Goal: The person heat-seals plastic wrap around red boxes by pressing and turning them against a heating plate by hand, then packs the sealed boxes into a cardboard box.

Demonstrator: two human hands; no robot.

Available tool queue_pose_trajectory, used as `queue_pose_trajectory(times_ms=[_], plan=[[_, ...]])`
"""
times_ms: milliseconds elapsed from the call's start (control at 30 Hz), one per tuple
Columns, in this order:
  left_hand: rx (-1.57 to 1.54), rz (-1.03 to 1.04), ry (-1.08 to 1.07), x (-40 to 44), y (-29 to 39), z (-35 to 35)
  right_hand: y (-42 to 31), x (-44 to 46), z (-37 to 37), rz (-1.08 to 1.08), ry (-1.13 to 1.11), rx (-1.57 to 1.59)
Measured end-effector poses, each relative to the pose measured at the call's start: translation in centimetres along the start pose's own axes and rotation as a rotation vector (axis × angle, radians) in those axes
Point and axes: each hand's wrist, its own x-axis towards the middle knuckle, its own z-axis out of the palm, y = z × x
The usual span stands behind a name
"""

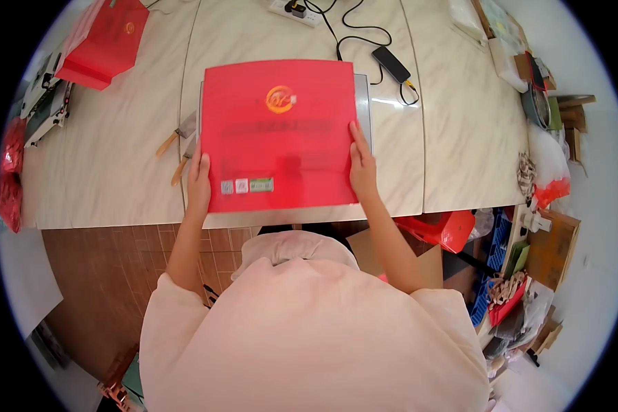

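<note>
Red panel (281, 147), squarish: at the middle of the near edge of the table (117, 161), its lower side close to that edge. Whether it rests on anything or is lifted clear, cannot tell.

Hands: 2, at opposite sides of the panel. Left hand (198, 184) holds the left side near the bottom corner; right hand (362, 168) holds the right side a little higher. Thumbs on the face, other fingers mostly hidden. Spread set by the panel's full width.

Handling, judged by eye: thin board or card, probably light, fairly stiff but able to bow; top side looks slightly curved, though the lens may do that. Face seems smooth, perhaps slippery. Corners likely the first to crease or dent. Best hold: 2 opposite sides, about mid-height, light pressure, thumbs off the gold emblem (280, 99) and the 3 small labels (246, 186) at lower left.

Grey plate (364, 113) shows past the panel's sides. Toward the table's left edge: 2 wooden-handled tools (166, 144). Red box (110, 48) by the far left corner. Phone (391, 65) toward the far edge, right of the panel.
</note>
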Motion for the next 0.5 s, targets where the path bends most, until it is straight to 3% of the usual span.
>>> queue_pose_trajectory(times_ms=[167,333,500], plan=[[0.066,0.077,-0.004,0.3,-0.3,1.9,0.2,-0.4,-2.0,0.043,-0.003,0.062],[-0.172,-0.003,-0.029,-2.2,-2.2,0.5,-0.7,-6.1,-2.1,0.301,0.080,0.279],[-0.157,0.028,-0.087,0.8,1.3,0.8,-2.9,-0.9,-2.2,0.342,-0.038,0.495]])
